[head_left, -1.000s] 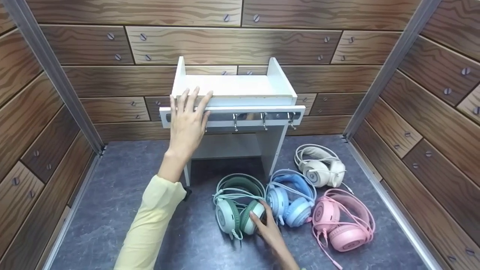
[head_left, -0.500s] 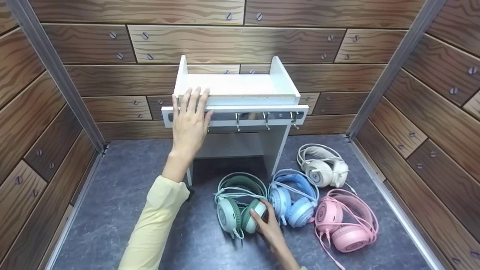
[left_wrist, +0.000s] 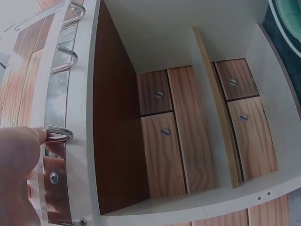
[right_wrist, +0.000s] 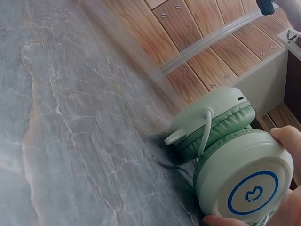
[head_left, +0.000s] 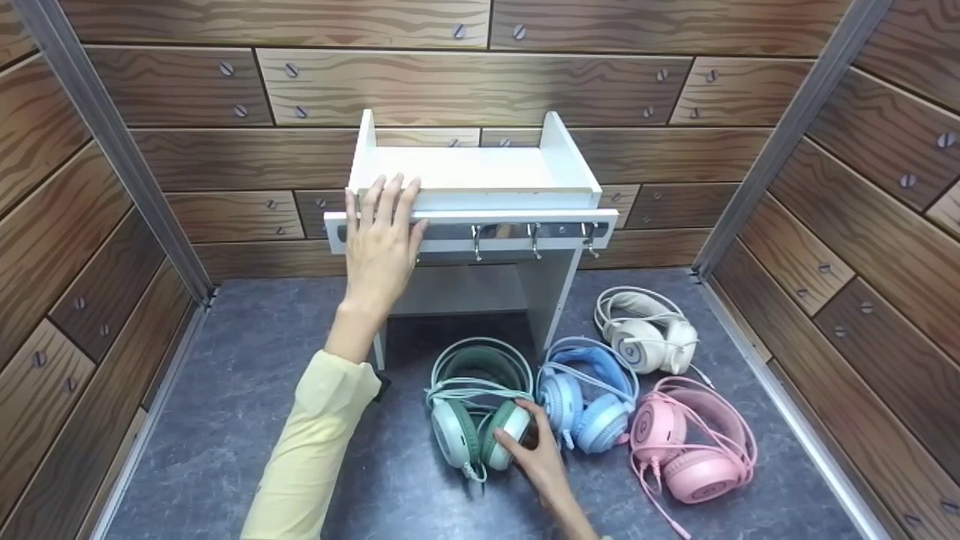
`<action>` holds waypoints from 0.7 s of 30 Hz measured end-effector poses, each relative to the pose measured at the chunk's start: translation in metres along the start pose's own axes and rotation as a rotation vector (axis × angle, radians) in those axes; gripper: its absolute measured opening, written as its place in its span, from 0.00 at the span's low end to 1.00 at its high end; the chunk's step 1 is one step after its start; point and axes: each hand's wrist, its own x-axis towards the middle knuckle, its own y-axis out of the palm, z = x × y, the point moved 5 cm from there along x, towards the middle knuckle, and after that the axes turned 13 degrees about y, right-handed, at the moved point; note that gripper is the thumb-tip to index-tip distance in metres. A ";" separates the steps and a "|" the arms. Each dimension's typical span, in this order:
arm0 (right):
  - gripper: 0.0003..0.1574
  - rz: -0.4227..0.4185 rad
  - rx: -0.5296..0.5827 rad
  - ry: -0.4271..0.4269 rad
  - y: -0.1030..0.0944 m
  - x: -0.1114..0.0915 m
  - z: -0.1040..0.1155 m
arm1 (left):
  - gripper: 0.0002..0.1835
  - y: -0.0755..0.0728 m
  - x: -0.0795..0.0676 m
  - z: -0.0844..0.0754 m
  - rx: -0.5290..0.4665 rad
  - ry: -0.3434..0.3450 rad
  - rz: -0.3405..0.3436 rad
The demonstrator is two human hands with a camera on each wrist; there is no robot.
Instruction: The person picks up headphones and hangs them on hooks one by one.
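My left hand (head_left: 379, 251) lies with extended fingers over the left end of the hook rail (head_left: 502, 217) on a small white shelf unit (head_left: 465, 169). In the left wrist view the thumb is right at a metal hook (left_wrist: 60, 133). Lower down, my right hand (head_left: 544, 461) grips the right ear cup of green headphones (head_left: 450, 435), thumb on one side and fingers on the other. The right wrist view shows that pale green ear cup (right_wrist: 244, 179) with a blue ring logo, between thumb and fingers. Its thin cable is looped across the headband.
Blue headphones (head_left: 600, 424) sit close to the right of the green ones. Pink headphones (head_left: 701, 472) and white headphones (head_left: 637, 345) lie farther right on the dark floor (head_left: 232, 420). Wood-patterned walls (head_left: 465, 90) enclose the space on three sides.
The green headphones have shifted slightly up and left in the right hand's grip, and their ear cups have turned a little. The left hand stays at the rail.
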 end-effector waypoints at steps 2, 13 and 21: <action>0.41 0.010 0.027 0.010 0.001 -0.001 0.000 | 0.26 0.000 0.000 0.000 -0.007 -0.003 -0.001; 0.41 0.032 0.134 -0.018 0.002 -0.008 0.005 | 0.26 0.002 0.000 0.000 -0.026 -0.009 0.003; 0.39 -0.009 0.135 -0.101 0.001 -0.013 0.010 | 0.26 0.000 -0.001 0.001 -0.013 -0.006 0.002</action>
